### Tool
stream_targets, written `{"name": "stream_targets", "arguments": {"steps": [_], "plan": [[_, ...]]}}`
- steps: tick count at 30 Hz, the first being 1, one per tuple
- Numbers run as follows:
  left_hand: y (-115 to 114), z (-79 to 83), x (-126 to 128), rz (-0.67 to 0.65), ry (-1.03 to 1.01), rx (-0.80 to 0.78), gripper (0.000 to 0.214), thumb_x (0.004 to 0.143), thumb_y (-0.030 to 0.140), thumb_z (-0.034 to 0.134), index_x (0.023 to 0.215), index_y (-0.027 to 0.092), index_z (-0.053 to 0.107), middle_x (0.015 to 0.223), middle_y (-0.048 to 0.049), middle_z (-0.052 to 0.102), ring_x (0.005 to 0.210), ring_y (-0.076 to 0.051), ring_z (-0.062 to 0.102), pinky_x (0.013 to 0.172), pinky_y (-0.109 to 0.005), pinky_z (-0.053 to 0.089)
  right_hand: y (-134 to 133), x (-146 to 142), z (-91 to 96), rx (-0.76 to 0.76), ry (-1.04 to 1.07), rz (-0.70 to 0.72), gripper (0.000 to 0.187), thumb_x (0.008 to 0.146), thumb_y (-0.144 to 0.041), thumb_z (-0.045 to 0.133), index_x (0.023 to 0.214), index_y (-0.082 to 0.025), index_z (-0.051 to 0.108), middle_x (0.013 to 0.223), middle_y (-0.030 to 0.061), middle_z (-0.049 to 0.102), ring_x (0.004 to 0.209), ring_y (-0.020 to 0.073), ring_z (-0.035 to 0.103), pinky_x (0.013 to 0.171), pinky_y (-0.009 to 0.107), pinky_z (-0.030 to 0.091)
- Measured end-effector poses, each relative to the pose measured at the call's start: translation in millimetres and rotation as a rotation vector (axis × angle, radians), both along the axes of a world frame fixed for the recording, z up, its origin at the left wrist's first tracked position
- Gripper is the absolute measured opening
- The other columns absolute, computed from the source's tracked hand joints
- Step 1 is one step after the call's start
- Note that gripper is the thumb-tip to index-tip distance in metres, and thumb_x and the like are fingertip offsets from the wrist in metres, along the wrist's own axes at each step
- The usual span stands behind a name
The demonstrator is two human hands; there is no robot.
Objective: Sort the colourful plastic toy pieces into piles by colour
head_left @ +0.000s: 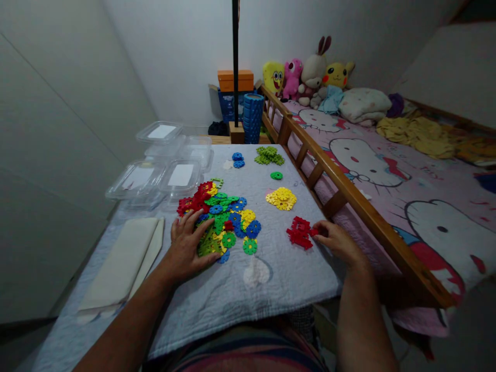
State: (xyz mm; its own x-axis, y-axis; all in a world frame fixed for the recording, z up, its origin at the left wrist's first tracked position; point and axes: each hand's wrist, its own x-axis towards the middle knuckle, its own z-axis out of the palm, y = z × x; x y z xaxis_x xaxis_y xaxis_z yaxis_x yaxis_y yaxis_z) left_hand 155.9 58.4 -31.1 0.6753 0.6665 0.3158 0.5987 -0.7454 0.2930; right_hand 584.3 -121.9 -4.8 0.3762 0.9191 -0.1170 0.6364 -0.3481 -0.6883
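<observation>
My left hand (192, 243) lies with fingers spread on the left side of a mixed pile of plastic building pieces (221, 217) in red, green, blue and yellow. At the right of the table, my right hand (336, 240) pinches a small red piece (314, 232) beside a group of red pieces (299, 232). Farther back are a yellow group (281, 198), a single green disc (276, 175), a light green group (268, 155) and a couple of blue discs (238, 160). My left palm and fingers hide part of the mixed pile.
Clear plastic containers (180, 175) are stacked at the back left of the cloth-covered table (232, 305). A folded pale sheet (120, 261) lies at the left. The wooden bed rail (349, 201) runs along the right side. A black pole (235, 62) stands behind the table.
</observation>
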Motion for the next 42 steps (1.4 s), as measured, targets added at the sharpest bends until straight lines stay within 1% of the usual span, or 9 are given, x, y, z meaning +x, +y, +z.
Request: {"name": "stream_targets", "arguments": {"steps": [6, 10, 14, 17, 25, 30, 33, 38, 42], "plan": [[2, -3.2, 2, 0.022, -0.044, 0.004, 0.077, 0.077, 0.062, 0.069, 0.143, 0.028, 0.051, 0.159, -0.0151, 0.036, 0.148, -0.042, 0.028, 0.12, -0.066, 0.013, -1, 3, 3.3, 0.012, -0.002, -0.046, 0.023, 0.077, -0.029, 0.061, 0.096, -0.019, 0.07, 0.082, 0.0041, 0.071, 0.075, 0.0201, 0.064, 0.068, 0.031, 0.049], [1, -3.2, 3, 0.036, -0.06, 0.012, 0.07, 0.081, 0.058, 0.066, 0.142, 0.027, 0.051, 0.157, -0.0147, 0.04, 0.147, -0.041, 0.031, 0.121, -0.066, 0.013, 7, -8, 5.6, 0.06, -0.151, -0.069, 0.025, 0.082, -0.034, 0.06, 0.099, -0.019, 0.069, 0.098, 0.0104, 0.07, 0.09, 0.0247, 0.065, 0.082, 0.037, 0.05], [0, -1.6, 5, 0.042, -0.069, 0.031, 0.064, 0.084, 0.055, 0.063, 0.14, 0.025, 0.054, 0.154, -0.0151, 0.043, 0.145, -0.04, 0.033, 0.121, -0.065, 0.015, 18, -34, 0.4, 0.141, -0.262, 0.048, 0.063, 0.072, -0.043, 0.075, 0.129, -0.02, 0.061, 0.133, 0.0156, 0.06, 0.124, 0.0336, 0.055, 0.105, 0.047, 0.042], [-1, -0.1, 6, 0.056, -0.078, 0.049, 0.06, 0.086, 0.053, 0.061, 0.138, 0.025, 0.054, 0.152, -0.0149, 0.045, 0.144, -0.038, 0.034, 0.121, -0.064, 0.016, 22, -52, -5.3, 0.105, -0.295, 0.109, 0.081, 0.066, -0.04, 0.08, 0.14, -0.023, 0.052, 0.143, 0.0142, 0.053, 0.131, 0.035, 0.048, 0.11, 0.051, 0.038], [-2, 2.1, 7, 0.138, -0.086, 0.048, 0.054, 0.09, 0.051, 0.057, 0.137, 0.025, 0.054, 0.149, -0.0148, 0.048, 0.145, -0.037, 0.035, 0.12, -0.064, 0.015, 17, -46, -5.1, 0.056, -0.313, 0.215, 0.07, 0.069, -0.034, 0.076, 0.135, -0.027, 0.056, 0.142, 0.0114, 0.053, 0.129, 0.0333, 0.049, 0.107, 0.05, 0.04], [-3, 3.9, 8, 0.183, -0.107, 0.024, 0.052, 0.091, 0.05, 0.056, 0.137, 0.026, 0.054, 0.148, -0.0139, 0.049, 0.144, -0.036, 0.036, 0.121, -0.063, 0.015, 21, -46, -4.6, 0.087, -0.389, 0.179, 0.071, 0.068, -0.037, 0.078, 0.136, -0.028, 0.057, 0.144, 0.013, 0.052, 0.131, 0.0368, 0.047, 0.108, 0.054, 0.039], [-2, 4.2, 8, 0.185, -0.126, 0.005, 0.051, 0.092, 0.05, 0.055, 0.138, 0.026, 0.054, 0.147, -0.0138, 0.05, 0.143, -0.036, 0.036, 0.12, -0.063, 0.018, 38, -71, 1.1, 0.151, -0.389, 0.218, 0.065, 0.072, -0.036, 0.078, 0.134, -0.025, 0.058, 0.143, 0.014, 0.053, 0.132, 0.0366, 0.046, 0.109, 0.054, 0.038], [-2, 4.9, 8, 0.185, -0.15, 0.009, 0.051, 0.093, 0.049, 0.054, 0.137, 0.024, 0.055, 0.145, -0.0146, 0.05, 0.142, -0.036, 0.037, 0.119, -0.062, 0.021, 86, -131, 12.5, 0.21, -0.281, 0.437, 0.03, 0.088, -0.023, 0.062, 0.118, -0.02, 0.064, 0.123, 0.012, 0.064, 0.117, 0.0267, 0.056, 0.106, 0.042, 0.042], [-1, 5.5, 7, 0.2, -0.171, 0.017, 0.052, 0.092, 0.048, 0.055, 0.138, 0.024, 0.054, 0.146, -0.0136, 0.05, 0.141, -0.035, 0.038, 0.118, -0.06, 0.024, 119, -157, 7.9, 0.158, -0.376, 0.349, 0.024, 0.09, -0.023, 0.061, 0.112, -0.015, 0.066, 0.114, 0.0157, 0.064, 0.112, 0.0294, 0.054, 0.102, 0.042, 0.042]]}}
